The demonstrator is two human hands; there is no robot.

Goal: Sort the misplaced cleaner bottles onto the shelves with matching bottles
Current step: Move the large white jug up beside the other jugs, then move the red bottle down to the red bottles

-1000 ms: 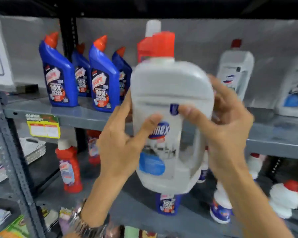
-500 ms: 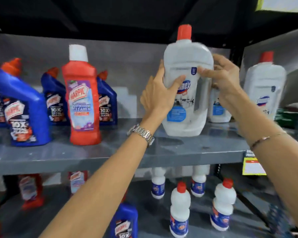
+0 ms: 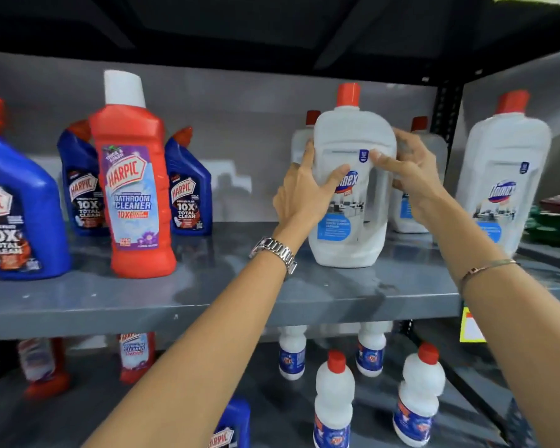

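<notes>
Grey shelf (image 3: 337, 295) bears the white bottle (image 3: 353, 202) that my left hand (image 3: 304, 195) and right hand (image 3: 411, 176) clasp; letting go carelessly could tip it into its neighbours.

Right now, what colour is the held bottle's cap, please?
Red, on the white bottle; head view.

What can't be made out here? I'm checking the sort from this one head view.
- White bottle: brand word partly covered by left hand and right hand.
- Two white bottles behind it: labels hidden by it and the right hand.
- Blue bottle: cut off by the left edge.
- Lower-shelf red bottles: labels blurred, tops hidden by the shelf.
</notes>
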